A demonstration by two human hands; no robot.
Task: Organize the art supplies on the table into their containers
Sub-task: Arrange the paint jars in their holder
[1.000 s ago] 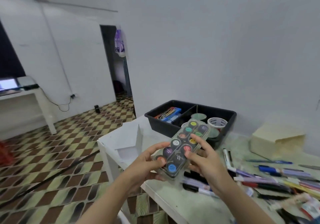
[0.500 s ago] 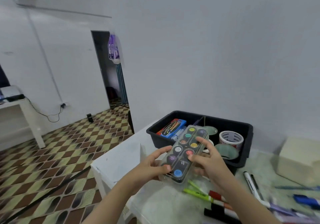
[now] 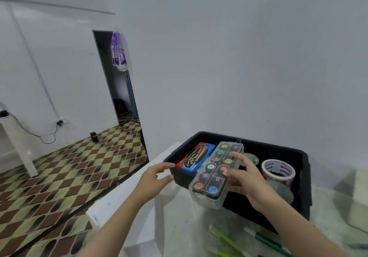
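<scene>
1. Judging from the head view, the coming move is taken to turn on one relation. The long, clear plastic paint case [image 3: 216,172], with two rows of round colour pans, is held tilted in the air across the near wall of the deep, rectangular black plastic bin [image 3: 268,143]. Its far end lies over the bin's interior and its near end overhangs the pale, glossy desk [image 3: 183,223].
2. The long axis of the case is seen to run from near-left to far-right, away from the person. This is roughly in line with the flat blue-and-red cardboard box [image 3: 196,157] lying in the left side of the bin just beside it.
3. The case is taken from its right side by the right hand [image 3: 249,179]. Fingers are spread over the lid and the thumb appears tucked beneath, so the grip is closed on the case.
4. The left hand [image 3: 155,177] is held apart from the case, relaxed and holding nothing, just beside the bin's near-left corner. Whether the wall is touched cannot be told. It is the nearer hand to the case's left edge.
5. The case is a rigid, smooth, transparent shell, so some slip under the fingertips is thought possible. The bin is matte, with upright walls.
6. The right side of the bin is taken up by a white roll of printed tape [image 3: 278,172] and pale green discs [image 3: 280,191]. Space is therefore judged to lie beside the box.
7. Loose green markers [image 3: 264,240] are left on the desk, not yet put away.
</scene>
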